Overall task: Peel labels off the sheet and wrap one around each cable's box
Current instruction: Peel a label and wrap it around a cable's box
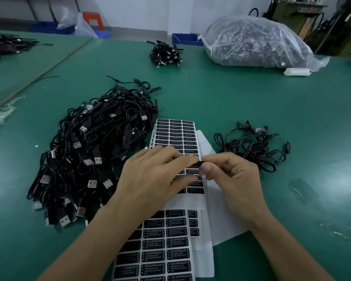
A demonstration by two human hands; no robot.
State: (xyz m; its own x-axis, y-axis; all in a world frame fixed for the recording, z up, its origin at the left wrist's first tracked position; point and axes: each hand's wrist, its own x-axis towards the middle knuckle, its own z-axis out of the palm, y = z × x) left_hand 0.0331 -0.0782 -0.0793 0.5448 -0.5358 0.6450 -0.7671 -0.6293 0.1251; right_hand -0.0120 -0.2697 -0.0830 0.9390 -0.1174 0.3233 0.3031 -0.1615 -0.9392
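1. Nearest: a label sheet (166, 250) lies flat on the green desk (251, 98). It carries rows of black labels with white print on a pale backing, and bare white backing paper (221, 220) lies beside it.
2. Left hand (150, 179): the grip is slack, with the fingers stretched over a second label sheet (176, 132). The forefinger tip reaches a black strip (199, 163). The thumb is hidden.
3. Right hand (231, 179): the grip is closed, and thumb and forefinger pinch the end of the black strip just above the second sheet's right column. It is probably a label being lifted, though the blur does not rule out a cable's box.
4. Handling of a label, as a judgement: it is very light, thin and limp, with one tacky face, so it is apt to curl and stick to itself or to skin. It is best taken by one corner or short edge, with the sticky face kept off the fingers.
5. Left of the sheets: a large cable pile (93, 155) of black leads with metal plugs. Right: a small cable pile (251, 147), with an oblong box (259, 129) at its far edge.
6. Handling of a cable, as a judgement: it is light and floppy and tangles easily. The box looks small and rigid, so it is best held by its ends with the faces left free for wrapping.
7. Farther off: a small cable bunch (166, 53), a white roll (297, 71) and a bulging clear plastic bag (255, 41).
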